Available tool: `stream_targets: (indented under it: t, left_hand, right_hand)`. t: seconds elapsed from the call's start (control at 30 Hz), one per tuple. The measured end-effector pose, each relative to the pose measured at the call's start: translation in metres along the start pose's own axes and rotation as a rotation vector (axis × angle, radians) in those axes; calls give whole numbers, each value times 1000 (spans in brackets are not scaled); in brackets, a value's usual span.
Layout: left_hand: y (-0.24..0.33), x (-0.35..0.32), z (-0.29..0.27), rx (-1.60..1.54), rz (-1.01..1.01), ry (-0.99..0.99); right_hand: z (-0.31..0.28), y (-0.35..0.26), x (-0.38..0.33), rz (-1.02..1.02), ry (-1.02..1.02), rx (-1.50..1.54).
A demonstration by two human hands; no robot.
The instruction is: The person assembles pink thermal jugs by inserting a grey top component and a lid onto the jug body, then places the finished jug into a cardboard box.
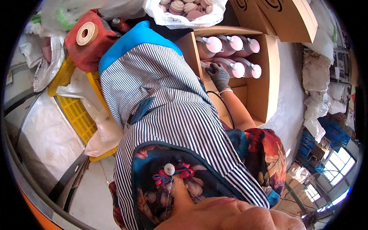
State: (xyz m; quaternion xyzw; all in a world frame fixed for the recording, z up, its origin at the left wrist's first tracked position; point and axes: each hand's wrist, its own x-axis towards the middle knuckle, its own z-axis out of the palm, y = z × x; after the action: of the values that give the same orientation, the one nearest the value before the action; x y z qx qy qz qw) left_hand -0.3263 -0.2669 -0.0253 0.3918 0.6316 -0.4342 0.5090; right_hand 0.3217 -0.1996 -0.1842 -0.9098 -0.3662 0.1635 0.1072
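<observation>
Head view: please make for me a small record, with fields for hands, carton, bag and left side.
Right hand: gray-gloved, inside carton, at a pink jug's handle; grip unclear
Left hand: not in view
Carton: open, holding two rows of pink jugs
White bag: beyond carton, holding pinkish round pieces
Left side: yellow crate; beige ring on red cloth
</observation>
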Motion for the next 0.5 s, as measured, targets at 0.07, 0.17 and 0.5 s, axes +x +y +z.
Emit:
stream_targets:
  t: [0.07,0.17,0.5]
  left_hand:
    - [9,-5,2,-10,5,-6]
    - [22,-6,-6,-10,18,-9]
    - [73,29,-65,-38,151,17]
  right_hand:
    - [0,2,2,39,-39,36]
    - [1,3,-1,44,-57,-13]
    - [-106,-47,2,-321,267,-205]
